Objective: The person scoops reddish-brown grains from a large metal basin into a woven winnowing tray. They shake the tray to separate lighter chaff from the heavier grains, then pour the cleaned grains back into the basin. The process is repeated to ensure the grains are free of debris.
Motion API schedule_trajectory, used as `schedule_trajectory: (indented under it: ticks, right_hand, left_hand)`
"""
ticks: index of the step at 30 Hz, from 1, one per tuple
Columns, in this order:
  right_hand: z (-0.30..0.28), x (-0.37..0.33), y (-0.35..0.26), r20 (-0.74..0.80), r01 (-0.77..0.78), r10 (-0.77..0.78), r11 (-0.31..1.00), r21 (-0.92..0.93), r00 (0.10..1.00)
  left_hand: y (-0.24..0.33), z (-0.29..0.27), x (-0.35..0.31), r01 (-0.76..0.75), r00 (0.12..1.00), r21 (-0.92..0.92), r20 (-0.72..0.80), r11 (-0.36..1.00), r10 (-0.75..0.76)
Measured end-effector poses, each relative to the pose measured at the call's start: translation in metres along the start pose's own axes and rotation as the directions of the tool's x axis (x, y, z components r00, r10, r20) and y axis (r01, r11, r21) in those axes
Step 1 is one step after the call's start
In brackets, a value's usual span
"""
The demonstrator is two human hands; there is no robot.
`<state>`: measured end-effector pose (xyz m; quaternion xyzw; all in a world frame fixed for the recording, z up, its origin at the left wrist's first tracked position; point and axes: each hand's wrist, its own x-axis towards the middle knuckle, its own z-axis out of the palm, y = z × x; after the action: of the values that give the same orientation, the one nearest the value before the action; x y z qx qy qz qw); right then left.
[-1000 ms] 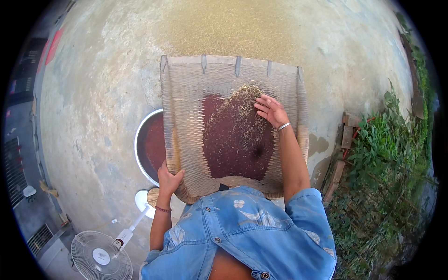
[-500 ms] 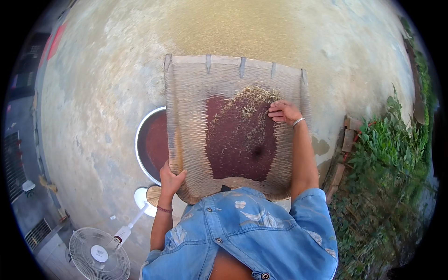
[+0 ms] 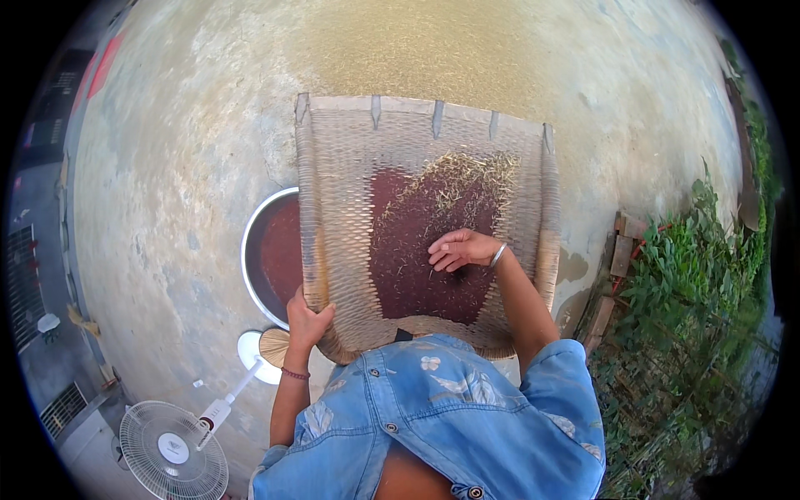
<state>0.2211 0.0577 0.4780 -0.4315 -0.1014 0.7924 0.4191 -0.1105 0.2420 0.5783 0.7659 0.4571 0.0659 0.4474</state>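
A woven winnowing basket (image 3: pixel 342 167) rests against my front, its flat lip pointing away from me. Dark red small seeds (image 3: pixel 408 283) cover its middle. Pale straw bits (image 3: pixel 475 179) lie heaped on their far right part, with stray pieces scattered over the seeds. My left hand (image 3: pixel 310 319) grips the basket's left rim near my body, thumb over the edge. Just above the seeds hovers my right hand (image 3: pixel 465 250), fingers loosely stretched and a little bent, a white bangle on the wrist. A thin straw bit shows by its fingertips; whether they touch it is unclear.
Left of the basket, partly under it, stands a round metal basin (image 3: pixel 250 242) with dark red seeds. A white standing fan (image 3: pixel 173 450) is at the lower left. Yellowish grains (image 3: pixel 417 50) spread over the concrete ahead. Bricks (image 3: pixel 621 254) edge green plants (image 3: pixel 692 275) on the right.
My right hand has moved from the straw heap toward me and left, over the seeds. Straw now spreads farther right. The basket has shifted slightly; my left hand keeps its grip.
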Motion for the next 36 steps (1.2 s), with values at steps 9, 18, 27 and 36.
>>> schedule_trajectory:
  ticks: [9,18,27,36]
  right_hand:
    - [-0.026,0.019,-0.046,-0.309,0.584,-0.505,0.763,0.278,0.806]
    - [-0.027,0.023,-0.037,-0.308,0.599,-0.522,0.754,0.270,0.795]
    - [0.053,0.091,-0.044,-0.129,0.432,-0.412,0.871,0.234,0.902]
    - [-0.016,0.068,-0.075,-0.473,0.740,-0.572,0.568,0.361,0.670]
  left_hand:
    - [0.003,-0.004,0.002,0.003,1.000,0.021,0.016,1.000,-0.003]
    - [-0.001,-0.003,0.001,-0.019,1.000,0.021,0.010,1.000,0.019]
    - [-0.001,-0.002,0.000,-0.012,1.000,0.039,0.009,0.999,0.012]
    - [-0.005,0.001,-0.002,0.011,1.000,0.027,0.010,1.000,-0.011]
